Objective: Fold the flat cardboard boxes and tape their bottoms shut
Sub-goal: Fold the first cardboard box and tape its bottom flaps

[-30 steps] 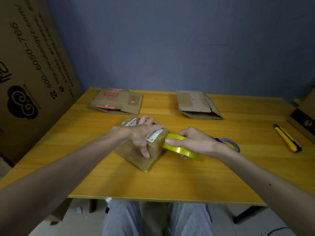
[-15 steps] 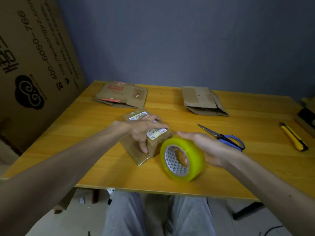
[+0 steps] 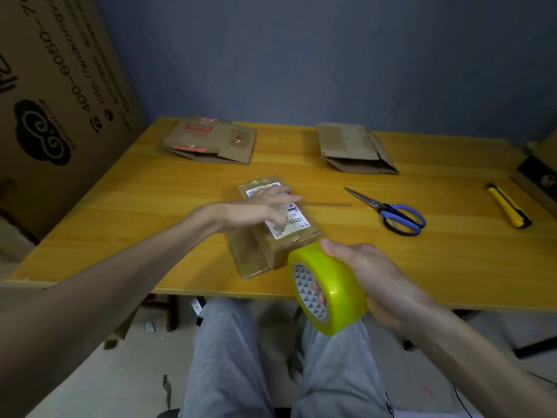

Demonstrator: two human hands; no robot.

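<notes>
A small folded cardboard box point(image 3: 280, 248) with white shipping labels lies near the front middle of the yellow table point(image 3: 150, 212). My left hand point(image 3: 256, 211) rests flat on its top, fingers spread, pressing it down. My right hand point(image 3: 370, 276) grips a yellow-green roll of tape point(image 3: 328, 292), held at the box's near right corner and over the table's front edge. Two flat cardboard boxes lie at the back: one with red print point(image 3: 211, 140) on the left, a plain one point(image 3: 355, 147) on the right.
Blue-handled scissors point(image 3: 394, 214) lie right of the box, and a yellow utility knife point(image 3: 509, 208) sits further right. A large printed carton point(image 3: 54, 95) leans at the left. Another box point(image 3: 542, 173) is at the right edge. My grey-trousered legs are below the table.
My right hand has drawn the tape roll away from the box, toward me and down past the table edge. The left hand stays on the box top. The scissors have come into full view.
</notes>
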